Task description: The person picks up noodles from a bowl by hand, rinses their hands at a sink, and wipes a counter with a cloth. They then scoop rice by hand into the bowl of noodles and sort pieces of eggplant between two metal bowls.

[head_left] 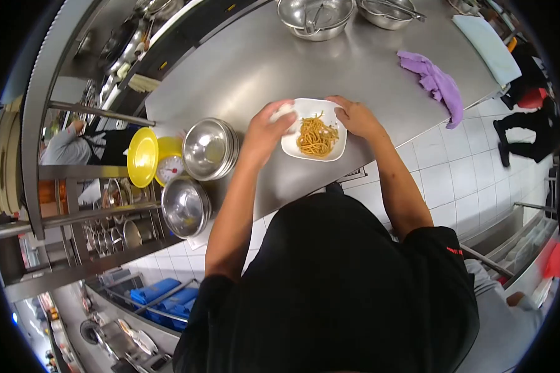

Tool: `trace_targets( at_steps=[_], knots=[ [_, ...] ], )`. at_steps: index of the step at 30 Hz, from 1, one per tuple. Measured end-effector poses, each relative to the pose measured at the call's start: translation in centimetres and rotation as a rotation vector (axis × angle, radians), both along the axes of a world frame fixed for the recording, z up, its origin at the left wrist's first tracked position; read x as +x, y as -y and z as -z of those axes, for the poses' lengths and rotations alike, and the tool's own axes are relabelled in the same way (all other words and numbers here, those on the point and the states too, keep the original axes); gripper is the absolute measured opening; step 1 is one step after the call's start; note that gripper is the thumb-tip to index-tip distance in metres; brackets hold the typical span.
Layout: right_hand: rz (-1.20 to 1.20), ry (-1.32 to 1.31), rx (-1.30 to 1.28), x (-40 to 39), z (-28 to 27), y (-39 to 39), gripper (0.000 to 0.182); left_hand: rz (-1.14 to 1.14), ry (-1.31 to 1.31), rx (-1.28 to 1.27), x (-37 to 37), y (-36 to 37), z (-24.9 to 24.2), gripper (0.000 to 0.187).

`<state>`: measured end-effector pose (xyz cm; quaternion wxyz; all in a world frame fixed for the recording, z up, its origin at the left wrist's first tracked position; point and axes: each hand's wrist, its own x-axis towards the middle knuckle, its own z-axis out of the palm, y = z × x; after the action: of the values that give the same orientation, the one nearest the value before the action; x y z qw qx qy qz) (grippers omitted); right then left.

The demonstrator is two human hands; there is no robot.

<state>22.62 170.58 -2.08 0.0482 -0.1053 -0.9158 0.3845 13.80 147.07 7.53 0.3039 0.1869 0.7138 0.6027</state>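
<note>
A square white plate (314, 104) with a heap of brown noodles (318, 138) sits on the steel counter before me. At the plate's left edge, my left hand (269, 132) is closed on a crumpled white wad (285, 112) that looks like a paper towel; motion blurs it a little. My right hand (358, 119) grips the upper right corner of the plate, its fingers curled over the rim.
Stacked steel bowls (206, 149) and a yellow kitchen scale (168, 166) stand on the left. Steel mixing bowls (316, 18) with utensils are at the back. A purple cloth (434, 84) lies near the counter's right edge. Another person (532, 133) stands on the right.
</note>
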Motion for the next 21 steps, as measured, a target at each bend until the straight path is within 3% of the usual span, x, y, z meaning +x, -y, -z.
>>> trace_targets(
  at_steps=[1,4,7,10,11,15,18,21],
  knots=[
    [-0.009,0.067,-0.03,0.6,-1.1,0.4,0.04,0.048,-0.161,-0.168,-0.4,-1.4,1.3,0.039],
    [-0.061,0.041,-0.008,0.6,-0.6,-0.2,0.039,0.196,-0.963,-0.395,-0.2,-4.4,5.6,0.034],
    [-0.084,-0.06,0.019,0.2,0.9,-0.6,0.038,0.333,-1.083,-0.54,1.0,-5.8,8.5,0.037],
    [-0.078,-0.06,0.009,0.0,1.2,-0.6,0.039,0.493,-0.763,-0.654,2.1,-6.1,7.0,0.044],
    [-0.082,-0.024,-0.017,-0.1,0.8,-0.6,0.039,0.584,-0.528,-0.721,2.0,-6.4,4.9,0.052],
    [-0.114,-0.014,-0.091,0.1,0.3,-1.0,0.038,0.413,-0.678,-0.552,-0.1,-4.7,5.2,0.056],
    [-0.141,-0.069,-0.097,-0.2,0.3,-1.6,0.037,0.496,-0.695,-0.668,-0.8,-3.7,3.3,0.056],
    [-0.136,-0.059,-0.147,-0.1,2.5,-0.7,0.037,0.446,-0.872,-0.698,0.2,-1.8,5.5,0.046]
  ],
)
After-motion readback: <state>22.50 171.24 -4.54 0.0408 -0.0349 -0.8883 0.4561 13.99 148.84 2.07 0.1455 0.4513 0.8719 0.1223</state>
